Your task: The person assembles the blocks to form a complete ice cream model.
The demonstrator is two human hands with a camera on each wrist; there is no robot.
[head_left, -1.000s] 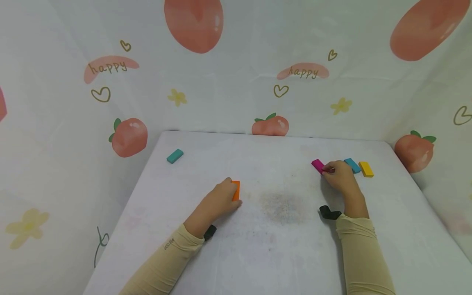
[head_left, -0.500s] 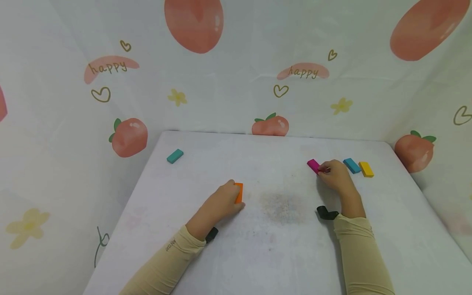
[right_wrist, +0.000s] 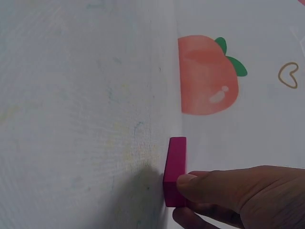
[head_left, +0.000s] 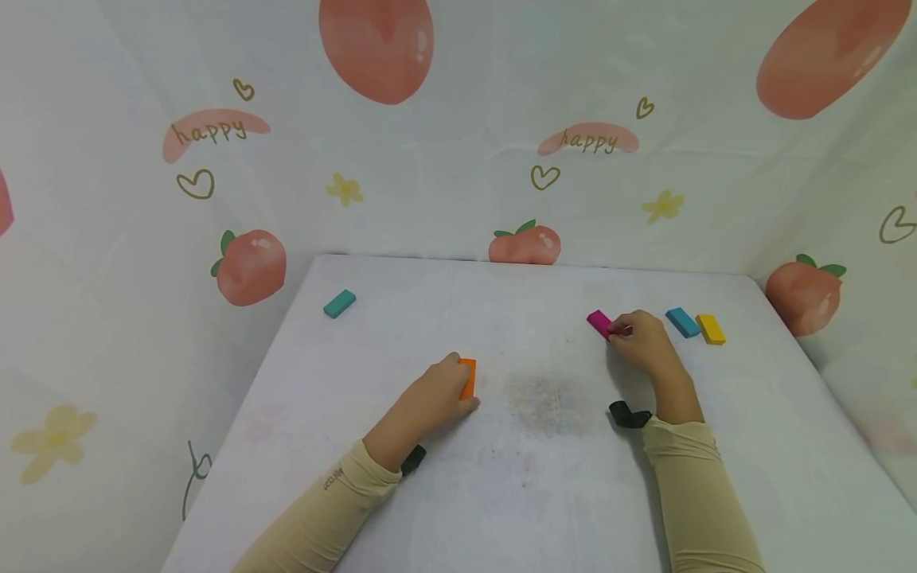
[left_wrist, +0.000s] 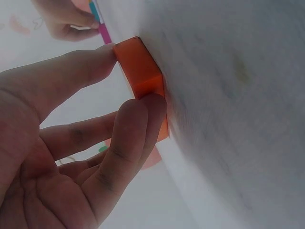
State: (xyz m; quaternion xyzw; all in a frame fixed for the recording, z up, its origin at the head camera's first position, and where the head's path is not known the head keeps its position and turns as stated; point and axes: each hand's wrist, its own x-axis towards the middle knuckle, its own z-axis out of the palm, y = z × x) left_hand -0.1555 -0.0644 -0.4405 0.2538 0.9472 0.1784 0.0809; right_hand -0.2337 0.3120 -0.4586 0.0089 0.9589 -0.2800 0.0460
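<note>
- Pinching an orange block with the left hand, around the middle of the table, just left of the grey smudge.
- Right hand has the magenta block by its near end, farther back, left of the blue block and yellow block.
- Imo it's the positioning step; can't tell if either touches the table.
- Next move probably calls for snug pinches, both kept low.

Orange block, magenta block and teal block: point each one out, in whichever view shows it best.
Orange block [left_wrist: 139, 62]: left wrist view, on its uncovered upper face.
Magenta block [right_wrist: 176, 161]: right wrist view, on its long face, clear of the thumb.
Teal block [head_left: 340, 303]: head view, on its top face.
</note>
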